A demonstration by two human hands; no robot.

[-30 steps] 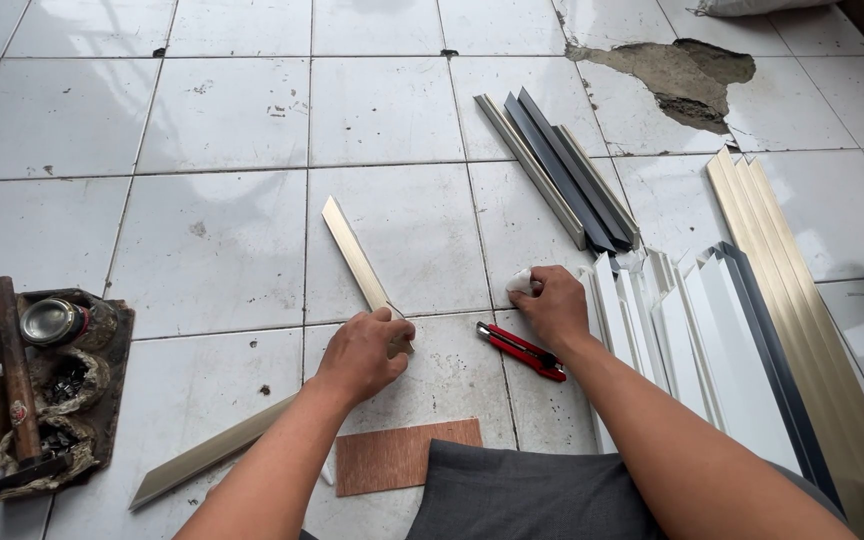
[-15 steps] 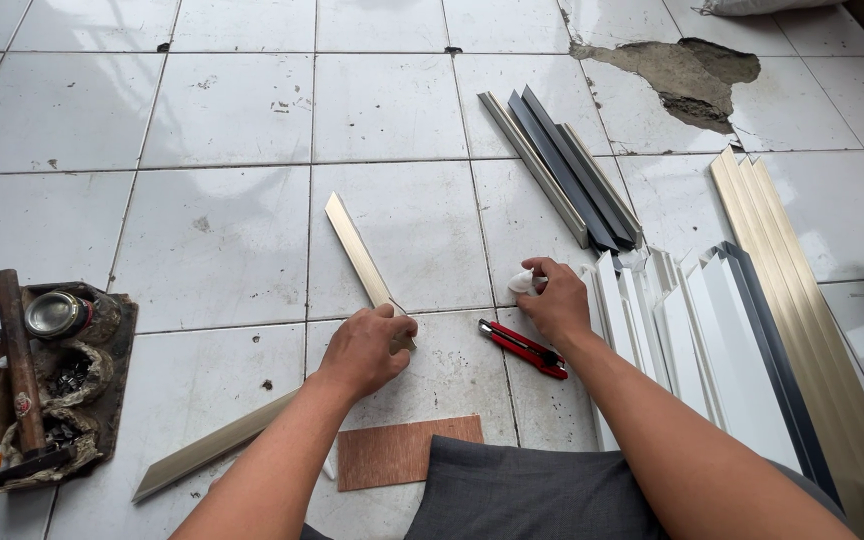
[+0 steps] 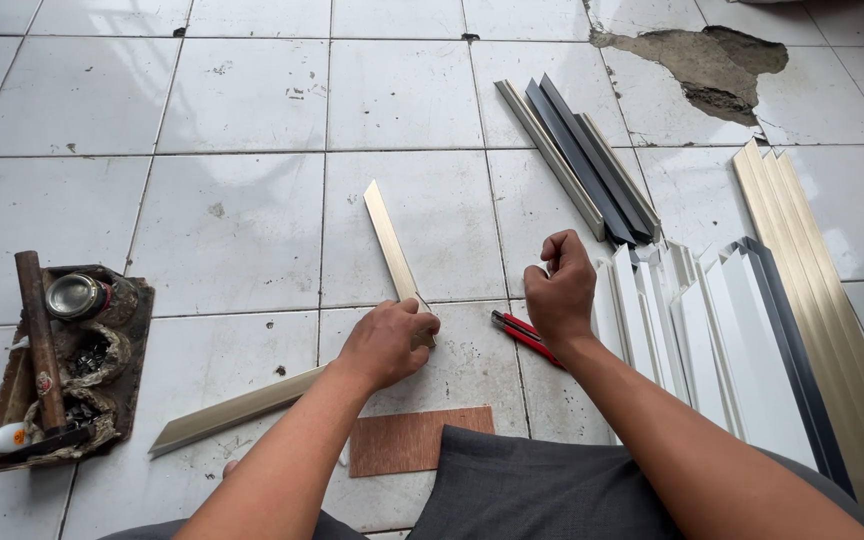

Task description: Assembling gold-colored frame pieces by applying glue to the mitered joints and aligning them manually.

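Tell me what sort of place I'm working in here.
Likely a makeshift floor workshop for cutting trim: the white tiled floor is the work surface, with mitred metal strips, stacked white profiles and a tray of tools. A patch of broken tile shows bare cement.

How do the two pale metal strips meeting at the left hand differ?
The upper strip runs up and away across the tile; the lower strip slants down to the left. The upper one lies fully in view, while the left hand and forearm cover the lower one's inner end. Both are pale, shiny and cut slantwise at their outer ends.
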